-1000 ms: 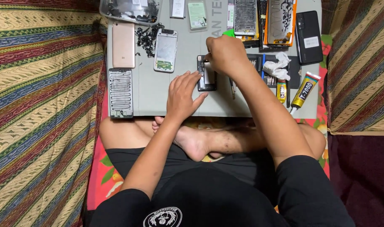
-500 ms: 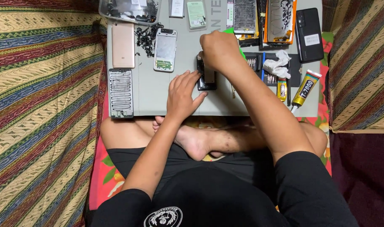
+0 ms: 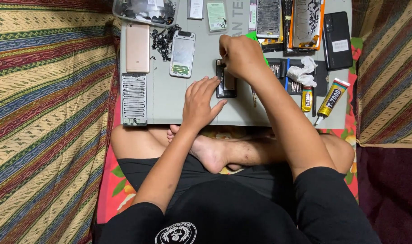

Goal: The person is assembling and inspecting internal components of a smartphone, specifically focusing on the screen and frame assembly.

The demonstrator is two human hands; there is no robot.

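Two hands work a small dark phone (image 3: 225, 83) mid-mat, bare grey work mat (image 3: 165, 97) open to its left (glue tubes (image 3: 331, 98) crowd the right edge). Left hand (image 3: 200, 101) lies flat, fingers spread, steadying the phone; right hand (image 3: 239, 56), clenched, presses its top end.

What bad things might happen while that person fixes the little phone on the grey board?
The opened phone is only pinned by the left hand while the right hand works at its top end, so it might slip or get scratched. The heap of tiny black parts lies loose on the grey board, so bits could scatter or get lost. The glue tube sits at the board's edge and may roll off.
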